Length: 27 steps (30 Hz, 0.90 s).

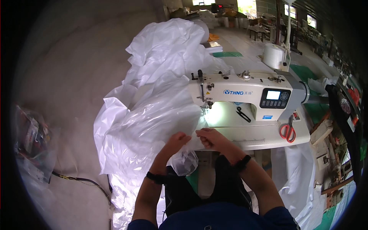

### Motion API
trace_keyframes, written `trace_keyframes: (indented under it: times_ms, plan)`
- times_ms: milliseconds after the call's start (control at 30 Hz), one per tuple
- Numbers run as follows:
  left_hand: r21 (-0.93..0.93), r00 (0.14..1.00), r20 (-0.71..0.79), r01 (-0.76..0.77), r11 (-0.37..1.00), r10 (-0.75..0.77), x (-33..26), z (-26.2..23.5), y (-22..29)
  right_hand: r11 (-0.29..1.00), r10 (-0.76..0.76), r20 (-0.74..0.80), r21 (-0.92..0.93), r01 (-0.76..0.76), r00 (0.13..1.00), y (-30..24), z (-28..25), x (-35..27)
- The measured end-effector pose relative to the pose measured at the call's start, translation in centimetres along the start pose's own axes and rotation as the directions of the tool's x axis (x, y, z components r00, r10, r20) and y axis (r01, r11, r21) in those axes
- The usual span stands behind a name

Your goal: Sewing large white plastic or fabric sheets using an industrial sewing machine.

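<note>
A large heap of thin, translucent white plastic sheeting (153,111) spreads over the left side of the sewing table and hangs down toward my lap. My left hand (178,142) is closed on the sheeting's near edge. Close beside it, my right hand (211,138) pinches the same film, with a small stretch of it between the two hands. Just beyond my hands stands a white sewing machine (237,90). Its lit needle area (206,109) meets the sheeting's right edge. My fingertips are partly hidden, and the film's exact edge is hard to make out.
Black thread snips (243,114) lie on the machine bed, and red-handled scissors (287,132) rest at its right end. A white thread cone (273,56) stands behind the machine. On the floor at left are a clear bag of mixed items (34,142) and a black cable (82,179).
</note>
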<state>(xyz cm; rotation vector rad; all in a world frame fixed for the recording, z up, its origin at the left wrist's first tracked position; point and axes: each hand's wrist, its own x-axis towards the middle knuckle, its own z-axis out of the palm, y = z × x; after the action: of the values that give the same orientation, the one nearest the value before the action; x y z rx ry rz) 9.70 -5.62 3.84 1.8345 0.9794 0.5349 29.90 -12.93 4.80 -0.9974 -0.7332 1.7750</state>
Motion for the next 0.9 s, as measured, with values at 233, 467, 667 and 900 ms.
trace_keyframes:
  times_ms: [233,467,667,900]
  plan:
    - [0.787,0.94,0.159,-0.305,0.537,0.3,-5.3,-4.2,-2.3,0.985,-0.149,-0.156,-0.106,0.133,0.976,-3.7,-0.1,-1.6]
    - [0.856,0.864,-0.316,0.081,0.511,0.393,-5.9,-9.2,-0.7,0.97,-0.234,-0.254,0.005,0.243,0.939,-5.9,-0.2,-1.0]
    - [0.76,0.916,-0.054,-0.22,0.612,0.397,-6.4,-6.1,1.6,0.964,-0.261,-0.238,-0.015,0.265,0.936,-5.7,0.8,-0.5]
    - [0.841,0.935,-0.161,-0.037,0.539,0.316,-5.2,-7.0,-1.9,0.943,-0.325,-0.21,-0.152,0.297,0.922,-7.7,1.7,-2.1]
